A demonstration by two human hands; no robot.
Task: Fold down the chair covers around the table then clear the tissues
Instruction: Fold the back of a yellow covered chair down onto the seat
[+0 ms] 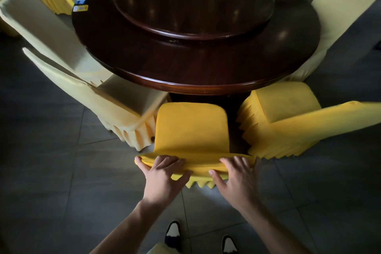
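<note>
1. Both hands were on the top edge of the bright yellow chair cover (pixel 191 128), on the chair pushed in at the near side of the round dark wood table (pixel 185 72)
2. Left hand (pixel 162 175) gripped the backrest's top edge near its left corner: fingers curled over the front, thumb pressed on the near side
3. Right hand (pixel 235 173) held the same edge toward the right corner, fingers draped over the top and thumb on the near side, so it was gripping the fabric too
4. The cover's pleated skirt (pixel 198 184) peeked out below, between the two hands
5. Pale cream covered chairs (pixel 68 80) stood to the left, another yellow one (pixel 288 113) just to the right
6. Small packets (pixel 80 5), maybe the tissues but too blurry to tell, lay on the table's far left rim, well apart from the hands
7. A raised turntable (pixel 193 2) sat in the middle of the table
</note>
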